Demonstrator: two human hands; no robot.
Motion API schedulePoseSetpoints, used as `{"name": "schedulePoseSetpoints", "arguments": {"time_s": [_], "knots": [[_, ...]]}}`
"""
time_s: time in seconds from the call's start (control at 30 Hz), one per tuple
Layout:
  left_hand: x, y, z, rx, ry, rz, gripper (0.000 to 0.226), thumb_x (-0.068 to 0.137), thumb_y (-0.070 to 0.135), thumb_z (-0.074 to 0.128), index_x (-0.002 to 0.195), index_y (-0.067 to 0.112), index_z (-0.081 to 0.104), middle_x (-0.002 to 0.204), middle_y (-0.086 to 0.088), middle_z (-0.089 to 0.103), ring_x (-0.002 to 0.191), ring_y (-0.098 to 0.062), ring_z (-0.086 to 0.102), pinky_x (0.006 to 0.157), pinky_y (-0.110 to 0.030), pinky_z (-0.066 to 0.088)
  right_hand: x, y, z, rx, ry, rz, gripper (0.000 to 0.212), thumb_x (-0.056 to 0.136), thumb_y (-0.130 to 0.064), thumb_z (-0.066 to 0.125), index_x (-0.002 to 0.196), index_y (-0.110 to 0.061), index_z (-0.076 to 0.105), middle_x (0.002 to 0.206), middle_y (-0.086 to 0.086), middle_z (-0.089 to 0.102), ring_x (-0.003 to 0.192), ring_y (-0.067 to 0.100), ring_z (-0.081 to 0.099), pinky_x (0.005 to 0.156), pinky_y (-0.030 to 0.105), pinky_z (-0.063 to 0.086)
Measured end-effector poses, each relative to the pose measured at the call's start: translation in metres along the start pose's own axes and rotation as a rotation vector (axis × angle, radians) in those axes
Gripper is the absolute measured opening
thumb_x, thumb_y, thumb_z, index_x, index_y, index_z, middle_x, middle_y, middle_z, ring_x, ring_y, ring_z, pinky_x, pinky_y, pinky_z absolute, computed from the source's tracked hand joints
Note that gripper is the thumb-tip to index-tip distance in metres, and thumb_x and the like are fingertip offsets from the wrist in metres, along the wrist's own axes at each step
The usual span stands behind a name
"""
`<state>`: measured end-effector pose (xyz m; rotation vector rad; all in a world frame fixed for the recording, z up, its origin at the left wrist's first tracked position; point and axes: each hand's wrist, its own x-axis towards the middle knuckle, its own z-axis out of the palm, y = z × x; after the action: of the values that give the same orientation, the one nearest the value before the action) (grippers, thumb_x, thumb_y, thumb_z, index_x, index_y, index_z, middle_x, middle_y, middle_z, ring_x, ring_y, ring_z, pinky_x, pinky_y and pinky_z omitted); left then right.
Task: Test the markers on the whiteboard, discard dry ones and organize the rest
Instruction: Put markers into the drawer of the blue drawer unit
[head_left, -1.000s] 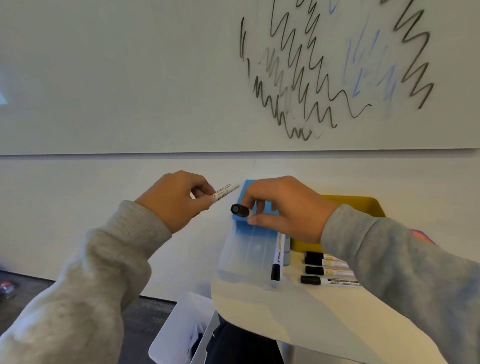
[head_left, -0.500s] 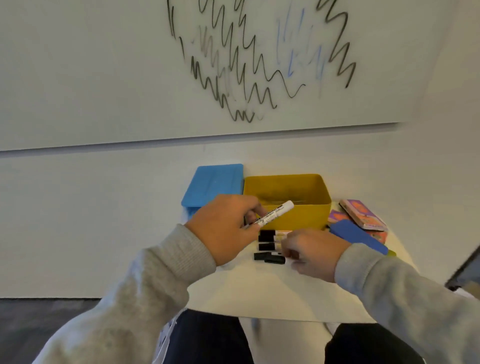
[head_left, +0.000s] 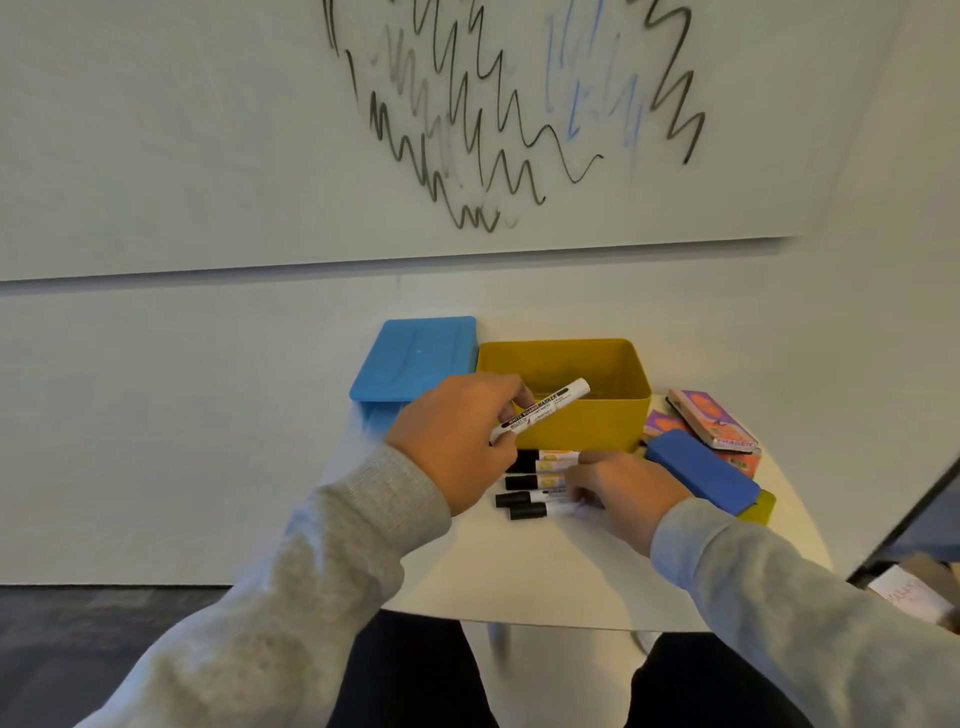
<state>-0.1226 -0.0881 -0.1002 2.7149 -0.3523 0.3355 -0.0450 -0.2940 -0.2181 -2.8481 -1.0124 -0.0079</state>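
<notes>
While your left hand (head_left: 457, 441) grips a white marker (head_left: 540, 410) with black lettering, tilted above the yellow bin (head_left: 587, 421), your right hand (head_left: 618, 488) rests curled on the row of markers (head_left: 530, 483) on the table (head_left: 545, 566). Five black-capped markers lie there side by side, caps pointing left. Whether the right hand pinches one cannot be determined.

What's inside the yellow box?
The yellow box looks empty where its inside shows. Its near wall, the left hand and the marker it holds cover the bottom, so something could be hidden there.
</notes>
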Motion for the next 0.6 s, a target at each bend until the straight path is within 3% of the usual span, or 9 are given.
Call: {"name": "schedulePoseSetpoints", "arguments": {"time_s": [0.2, 0.3, 0.37, 0.47, 0.6], "knots": [[-0.004, 0.006, 0.001, 0.105, -0.022, 0.039, 0.027, 0.097, 0.021, 0.056, 0.123, 0.028, 0.058, 0.109, 0.01, 0.063, 0.079, -0.009, 0.053, 0.073, -0.029, 0.052, -0.01, 0.015, -0.011, 0.177, 0.085, 0.073, 0.016, 0.087, -0.018, 0.073, 0.099, -0.027, 0.068, 0.097, -0.008, 0.06, 0.084, 0.012, 0.053, 0.073, 0.031, 0.048], [-0.009, 0.012, 0.009, 0.29, 0.057, 0.164, 0.028, 0.095, 0.015, 0.055, 0.122, 0.023, 0.056, 0.11, 0.003, 0.062, 0.09, -0.019, 0.057, 0.07, -0.031, 0.039, -0.024, 0.032, -0.026, 0.226, 0.129, 0.107, 0.023, 0.081, -0.005, 0.07, 0.093, -0.025, 0.072, 0.087, -0.011, 0.06, 0.074, 0.006, 0.05, 0.069, 0.018, 0.041], [-0.016, 0.022, 0.029, 0.407, 0.004, 0.272, 0.032, 0.086, 0.008, 0.061, 0.116, 0.018, 0.058, 0.104, -0.003, 0.062, 0.091, -0.025, 0.058, 0.069, -0.035, 0.034, -0.033, 0.04, -0.034, 0.231, 0.134, 0.145, 0.026, 0.082, -0.006, 0.07, 0.095, -0.029, 0.073, 0.088, -0.014, 0.061, 0.076, 0.003, 0.051, 0.069, 0.009, 0.036], [-0.028, 0.032, 0.067, 0.493, -0.11, 0.367, 0.039, 0.069, 0.003, 0.073, 0.105, 0.015, 0.062, 0.092, -0.007, 0.064, 0.081, -0.029, 0.061, 0.065, -0.037, 0.043, -0.042, 0.044, -0.041, 0.245, 0.112, 0.199, 0.028, 0.086, -0.008, 0.072, 0.103, -0.031, 0.071, 0.095, -0.016, 0.058, 0.083, 0.005, 0.051, 0.079, 0.014, 0.038], [-0.029, 0.023, 0.107, 0.544, -0.164, 0.292, 0.044, 0.074, 0.002, 0.07, 0.114, 0.013, 0.059, 0.105, -0.009, 0.063, 0.091, -0.031, 0.061, 0.075, -0.041, 0.044, -0.047, 0.04, -0.037, 0.281, 0.099, 0.18, 0.032, 0.084, -0.004, 0.069, 0.102, -0.029, 0.072, 0.1, -0.013, 0.063, 0.083, 0.005, 0.052, 0.077, 0.015, 0.04]]}}
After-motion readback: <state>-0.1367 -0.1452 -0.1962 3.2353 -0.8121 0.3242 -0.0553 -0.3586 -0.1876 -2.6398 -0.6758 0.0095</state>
